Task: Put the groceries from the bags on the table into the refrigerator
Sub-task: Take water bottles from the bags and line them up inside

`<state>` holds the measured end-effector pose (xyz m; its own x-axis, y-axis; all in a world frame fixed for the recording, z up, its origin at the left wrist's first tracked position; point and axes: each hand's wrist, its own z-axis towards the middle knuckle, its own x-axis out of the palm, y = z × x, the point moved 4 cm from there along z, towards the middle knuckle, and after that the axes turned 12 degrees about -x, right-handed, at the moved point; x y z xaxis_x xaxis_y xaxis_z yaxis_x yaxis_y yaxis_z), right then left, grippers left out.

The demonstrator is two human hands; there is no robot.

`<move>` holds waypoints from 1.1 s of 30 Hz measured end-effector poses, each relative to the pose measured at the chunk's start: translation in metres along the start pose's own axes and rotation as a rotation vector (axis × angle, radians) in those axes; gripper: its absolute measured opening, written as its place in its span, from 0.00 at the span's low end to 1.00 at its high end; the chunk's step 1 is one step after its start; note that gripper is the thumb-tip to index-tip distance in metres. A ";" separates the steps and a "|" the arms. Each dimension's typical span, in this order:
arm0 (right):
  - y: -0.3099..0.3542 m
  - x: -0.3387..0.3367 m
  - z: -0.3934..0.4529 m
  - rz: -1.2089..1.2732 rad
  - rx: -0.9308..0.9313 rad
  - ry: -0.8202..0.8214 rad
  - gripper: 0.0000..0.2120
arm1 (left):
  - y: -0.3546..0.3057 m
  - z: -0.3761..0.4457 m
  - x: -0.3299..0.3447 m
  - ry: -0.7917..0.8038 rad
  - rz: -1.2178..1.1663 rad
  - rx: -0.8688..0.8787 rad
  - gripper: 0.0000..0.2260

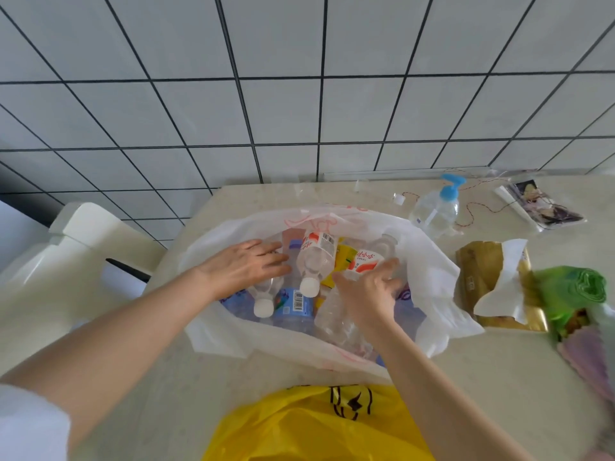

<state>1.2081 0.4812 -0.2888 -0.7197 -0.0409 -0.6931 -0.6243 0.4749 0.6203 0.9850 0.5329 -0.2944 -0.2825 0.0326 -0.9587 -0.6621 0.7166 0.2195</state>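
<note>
Beige table, white bag, perhaps five bottles, both hands spread inside.

Single head view, looking steeply down, close over table edge; tiled wall fills upper half.

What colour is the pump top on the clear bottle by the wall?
Light blue. The pump top shows in the head view, on the clear bottle.

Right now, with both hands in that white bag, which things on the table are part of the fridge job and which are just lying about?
Part of the job:
- white bag
- water bottles inside it
- yellow bag
- left hand and right hand, both reaching in

Lying about:
- pump bottle
- tissue pack
- green bag roll
- picture card
</note>
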 end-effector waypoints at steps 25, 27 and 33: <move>-0.013 -0.011 0.010 0.150 -0.031 0.163 0.40 | -0.006 -0.015 -0.050 -0.260 -0.901 -0.554 0.33; -0.010 -0.020 -0.001 0.214 -0.055 0.170 0.40 | -0.014 -0.025 -0.066 -0.407 -0.981 -0.669 0.31; 0.009 -0.073 -0.063 0.500 -0.226 0.201 0.18 | -0.038 -0.072 -0.107 -0.583 -1.511 -1.153 0.27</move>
<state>1.2355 0.4326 -0.2097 -0.9734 -0.0362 -0.2260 -0.2270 0.2805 0.9326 0.9902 0.4525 -0.1872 0.8990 0.2937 -0.3248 -0.2258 -0.3246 -0.9185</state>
